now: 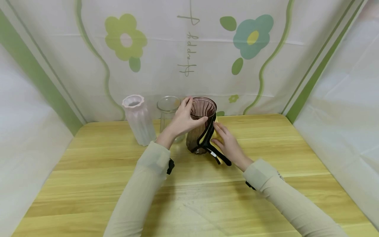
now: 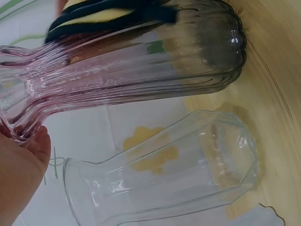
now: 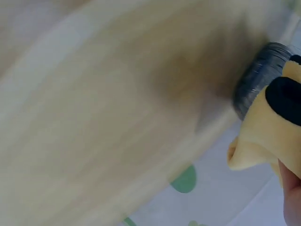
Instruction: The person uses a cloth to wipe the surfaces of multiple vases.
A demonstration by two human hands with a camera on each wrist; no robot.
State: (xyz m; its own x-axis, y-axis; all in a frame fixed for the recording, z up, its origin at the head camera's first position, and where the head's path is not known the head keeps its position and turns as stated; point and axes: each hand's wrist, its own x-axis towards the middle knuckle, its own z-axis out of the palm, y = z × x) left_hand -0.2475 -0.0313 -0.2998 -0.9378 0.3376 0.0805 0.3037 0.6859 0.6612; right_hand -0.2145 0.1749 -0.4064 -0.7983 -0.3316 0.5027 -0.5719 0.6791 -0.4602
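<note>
A purple-tinted ribbed glass vase (image 1: pixel 193 136) stands on the table, tapering to a smoky base. My left hand (image 1: pixel 184 121) grips it by the flared rim, thumb on the near side. Against the vase's right side, my right hand (image 1: pixel 230 144) holds a yellow cloth with black stripes (image 3: pixel 256 134); black strips of it hang down in the head view. The left wrist view has the vase lying across the top of the picture, with the cloth on its upper edge. My right fingers are partly hidden behind the cloth in the right wrist view.
Just left of the purple vase is a clear glass vase (image 2: pixel 164 176), partly behind my left hand in the head view. Farther left stands a pink-and-white fluted vase (image 1: pixel 139 123). A flower-printed curtain (image 1: pixel 165 49) hangs behind the wooden table (image 1: pixel 189 204).
</note>
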